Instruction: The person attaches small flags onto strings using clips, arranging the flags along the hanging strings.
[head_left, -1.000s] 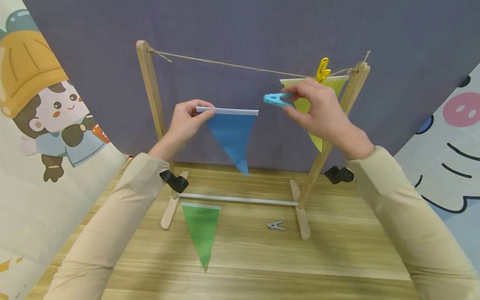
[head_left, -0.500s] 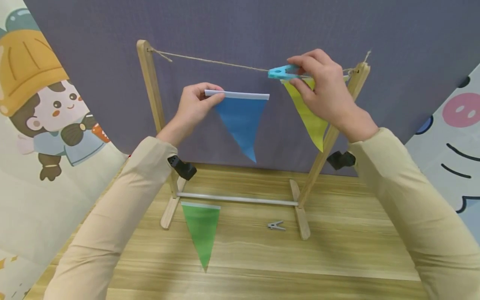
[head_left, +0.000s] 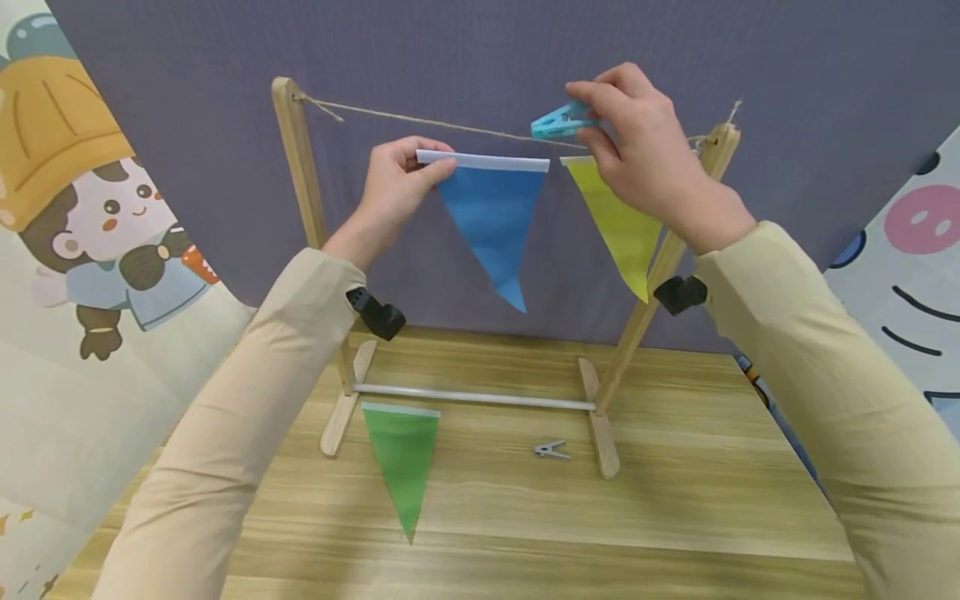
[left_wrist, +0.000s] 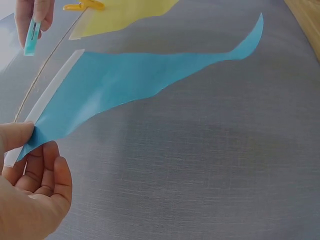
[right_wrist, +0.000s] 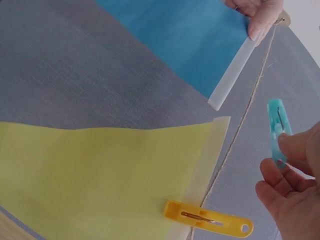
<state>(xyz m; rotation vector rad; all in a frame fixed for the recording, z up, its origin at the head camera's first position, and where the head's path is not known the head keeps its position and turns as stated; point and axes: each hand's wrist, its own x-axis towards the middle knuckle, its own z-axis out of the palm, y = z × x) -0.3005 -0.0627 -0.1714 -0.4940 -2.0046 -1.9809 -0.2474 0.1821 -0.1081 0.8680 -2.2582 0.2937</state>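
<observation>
My left hand (head_left: 397, 187) pinches the white top strip of a blue triangular pennant (head_left: 495, 217) near its left corner. The pennant hangs point down, its strip just below the twine (head_left: 435, 125). Between thumb and fingers of my right hand (head_left: 645, 150) is a light-blue clothespin (head_left: 555, 123), held by its handles near the line, its nose toward the left. A yellow pennant (head_left: 611, 217) hangs to the right, partly behind my right hand. The right wrist view shows a yellow clothespin (right_wrist: 210, 218) fastening that pennant to the twine.
The twine runs between two wooden posts (head_left: 300, 158) joined low down by a white rod (head_left: 472, 397). On the wooden table (head_left: 675, 500) lie a green pennant (head_left: 405, 467) and a grey clothespin (head_left: 552, 450). A grey-blue cloth (head_left: 480, 50) stands behind the frame.
Both hands have risen. The blue pennant has moved up and slightly right to just under the twine, and the light-blue clothespin has gone from below the twine to about its height or above.
</observation>
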